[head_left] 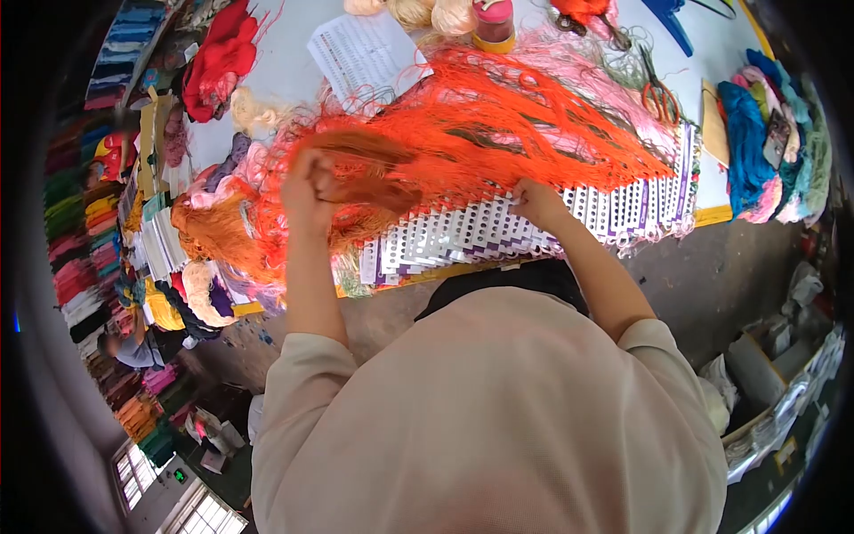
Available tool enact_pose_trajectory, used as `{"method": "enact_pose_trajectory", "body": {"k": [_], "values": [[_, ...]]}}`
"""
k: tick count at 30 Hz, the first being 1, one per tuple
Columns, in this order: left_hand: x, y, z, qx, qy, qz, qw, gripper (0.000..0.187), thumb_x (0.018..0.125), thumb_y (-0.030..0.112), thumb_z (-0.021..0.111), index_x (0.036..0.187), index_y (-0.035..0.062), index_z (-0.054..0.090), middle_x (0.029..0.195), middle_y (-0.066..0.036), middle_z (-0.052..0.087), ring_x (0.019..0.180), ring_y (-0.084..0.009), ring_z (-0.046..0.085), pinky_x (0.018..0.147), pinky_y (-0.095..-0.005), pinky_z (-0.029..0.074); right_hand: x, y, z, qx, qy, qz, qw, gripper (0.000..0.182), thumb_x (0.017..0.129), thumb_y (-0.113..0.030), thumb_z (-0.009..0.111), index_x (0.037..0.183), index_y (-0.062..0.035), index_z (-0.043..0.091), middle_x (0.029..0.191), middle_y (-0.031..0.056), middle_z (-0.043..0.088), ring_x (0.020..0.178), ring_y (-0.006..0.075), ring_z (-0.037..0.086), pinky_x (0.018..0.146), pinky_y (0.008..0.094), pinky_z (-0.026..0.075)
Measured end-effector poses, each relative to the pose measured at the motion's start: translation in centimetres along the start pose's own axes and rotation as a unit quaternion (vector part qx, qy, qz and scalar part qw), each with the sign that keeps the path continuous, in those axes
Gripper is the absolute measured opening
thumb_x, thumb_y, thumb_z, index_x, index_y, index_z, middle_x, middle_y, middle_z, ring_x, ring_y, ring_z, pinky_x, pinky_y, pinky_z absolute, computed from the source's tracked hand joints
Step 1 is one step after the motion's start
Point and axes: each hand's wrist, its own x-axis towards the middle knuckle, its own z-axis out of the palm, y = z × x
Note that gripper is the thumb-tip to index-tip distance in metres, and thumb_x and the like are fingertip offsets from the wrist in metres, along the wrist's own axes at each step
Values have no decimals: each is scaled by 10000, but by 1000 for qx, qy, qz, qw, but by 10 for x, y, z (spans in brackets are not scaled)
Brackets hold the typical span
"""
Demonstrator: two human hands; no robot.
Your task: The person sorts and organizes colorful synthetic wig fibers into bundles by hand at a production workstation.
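My left hand [310,189] is closed on a hank of brown thread [369,191], which is blurred by motion and hangs over the orange threads. My right hand [536,203] has its fingers pinched together at the upper edge of a row of white punched thread cards [445,233]; what lies between the fingertips is too small to make out. Long bright orange threads [498,116] fan out from the cards across the table, with pink threads [614,93] beside them. Rust-orange thread [213,227] is heaped to the left.
Orange-handled scissors [660,100] lie at the right, near blue skeins [749,142]. A printed sheet [365,58], a thread cone [494,22] and a red skein [221,62] are farther back. Shelves of coloured yarn [76,214] and a person [138,349] are at the left.
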Motion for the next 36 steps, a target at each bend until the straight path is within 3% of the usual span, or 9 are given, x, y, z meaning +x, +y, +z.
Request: {"method": "enact_pose_trajectory", "body": {"k": [2, 5, 8, 10, 14, 19, 27, 30, 36], "values": [[-7, 16, -7, -37, 63, 59, 996, 193, 896, 233, 589, 844, 53, 633, 573, -17, 582, 389, -74, 361, 381, -232, 235, 0, -1, 1, 2, 3, -7, 1000, 336, 697, -242, 790, 942, -97, 610, 840, 96, 661, 823, 275, 652, 731, 376, 504], [-32, 27, -6, 328, 92, 30, 940, 281, 964, 279, 549, 999, 18, 647, 723, -65, 681, 435, -78, 460, 398, -212, 297, -2, -2, 4, 1, 18, 4, 1000, 308, 711, -237, 779, 923, -95, 607, 828, 101, 662, 821, 277, 654, 724, 379, 505], [-59, 19, 5, 70, -143, 31, 987, 260, 970, 279, 543, 960, 33, 628, 760, -84, 671, 516, -112, 520, 443, -224, 350, 1, 4, 15, 65, 50, 5, 997, 250, 735, -231, 761, 870, -73, 621, 812, 103, 662, 801, 249, 655, 717, 358, 502], [-67, 5, 18, -163, -286, 42, 943, 267, 987, 276, 496, 927, 46, 618, 1062, -221, 657, 901, -254, 643, 693, -308, 492, -16, -36, 3, 56, 68, 15, 996, 223, 770, -221, 738, 874, -60, 625, 801, 102, 660, 783, 214, 649, 705, 342, 495], [-82, 12, 69, -225, -499, 104, 830, 333, 909, 318, 558, 825, 16, 671, 1460, -324, 309, 1459, -387, 119, 1140, -459, 244, -37, -98, -5, 271, 76, -54, 958, 154, 896, -178, 653, 953, -38, 624, 751, -32, 573, 697, 47, 507, 627, 242, 429], [-99, 2, 100, -175, -499, 97, 843, 401, 813, 341, 612, 602, 3, 666, 1513, -278, 245, 1482, -326, 14, 1179, -443, 92, -84, -187, -27, 387, 52, -169, 905, 127, 916, -108, 641, 1023, -44, 617, 820, -35, 592, 717, 37, 520, 646, 204, 433], [-105, -14, 110, -97, -524, 95, 841, 406, 812, 340, 647, 591, 0, 641, 1526, -237, 263, 1483, -310, 52, 1144, -414, 194, -93, -194, -22, 419, -19, -145, 896, 87, 941, -89, 598, 953, -3, 602, 861, 25, 632, 781, 85, 596, 709, 243, 487], [-104, -18, 108, -102, -514, 37, 851, 408, 827, 434, 582, 844, 49, 714, 1562, -244, 139, 1462, -379, 126, 1141, -438, 223, -98, -191, -26, 444, -19, -143, 885, 78, 941, -97, 600, 941, -20, 614, 837, -3, 614, 766, 68, 563, 710, 219, 452], [-97, -23, 118, -223, -510, 108, 824, 364, 900, 374, 483, 735, 78, 617, 1528, -296, 178, 1452, -422, 105, 1191, -469, 50, -99, -179, -35, 483, -11, -111, 868, 49, 923, -105, 619, 930, -60, 636, 834, -39, 575, 755, 45, 502, 705, 190, 405]]}}
